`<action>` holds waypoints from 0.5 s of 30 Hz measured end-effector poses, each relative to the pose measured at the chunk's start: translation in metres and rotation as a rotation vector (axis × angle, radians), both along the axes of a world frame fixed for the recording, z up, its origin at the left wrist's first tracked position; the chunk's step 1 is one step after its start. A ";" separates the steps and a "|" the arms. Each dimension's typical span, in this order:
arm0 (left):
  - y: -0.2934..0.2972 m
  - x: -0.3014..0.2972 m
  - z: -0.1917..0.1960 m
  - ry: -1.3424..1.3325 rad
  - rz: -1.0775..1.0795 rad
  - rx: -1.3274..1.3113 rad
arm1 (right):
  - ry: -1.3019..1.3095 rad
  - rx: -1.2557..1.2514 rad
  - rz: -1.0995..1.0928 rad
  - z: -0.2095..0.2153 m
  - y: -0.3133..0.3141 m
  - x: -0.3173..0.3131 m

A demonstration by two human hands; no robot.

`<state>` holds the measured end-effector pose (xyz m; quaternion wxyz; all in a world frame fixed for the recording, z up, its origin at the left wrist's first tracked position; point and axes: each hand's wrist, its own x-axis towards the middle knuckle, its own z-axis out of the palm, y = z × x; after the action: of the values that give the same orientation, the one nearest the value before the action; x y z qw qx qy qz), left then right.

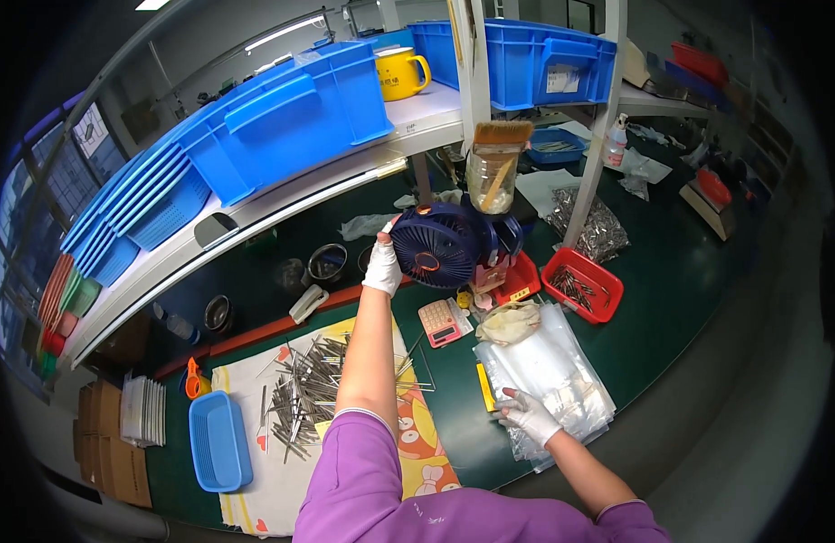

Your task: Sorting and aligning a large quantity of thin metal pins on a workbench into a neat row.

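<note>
Here's the left grip (382, 267), white-gloved, right up against the left rim of the dark blue fan (440, 246); whether it closes round that rim or only presses, I cannot tell; the right grip (530, 417), gloved too, sits over the near-left part of the clear plastic bags (567, 376), fingers parted and loose; just left of those fingers is a yellow item (486, 387); the fan is at the far middle of the green desk (653, 339), with a clear jar (490, 185) near its far right side and a wide brush (502, 133) at the jar's top; a cream cloth (510, 322) lies at the far end of the bags; to its left, a pink calculator (438, 313); to its right, a red tray (607, 307) of small metal pieces; over on the left, metal rods (304, 389) heap across a patterned cloth (239, 376), partly hidden by the left forearm, with a light-blue basket (220, 442) at that cloth's left edge; farther off, a shelf (428, 107) carries blue bins (291, 127) and a yellow mug (398, 77).
</note>
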<state>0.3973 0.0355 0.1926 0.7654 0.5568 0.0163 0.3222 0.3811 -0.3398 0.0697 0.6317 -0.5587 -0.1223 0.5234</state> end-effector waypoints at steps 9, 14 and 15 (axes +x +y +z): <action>0.007 0.011 0.003 -0.039 -0.115 0.010 | -0.040 0.026 0.019 0.000 0.030 -0.026; 0.002 0.008 -0.009 -0.100 0.007 0.071 | -0.136 0.032 0.053 -0.006 0.040 -0.044; 0.004 0.005 -0.011 -0.102 0.037 0.137 | -0.132 0.030 0.060 -0.010 0.043 -0.048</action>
<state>0.4020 0.0397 0.1818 0.7192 0.5903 -0.0347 0.3647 0.3334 -0.2966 0.0593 0.6145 -0.5785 -0.1885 0.5022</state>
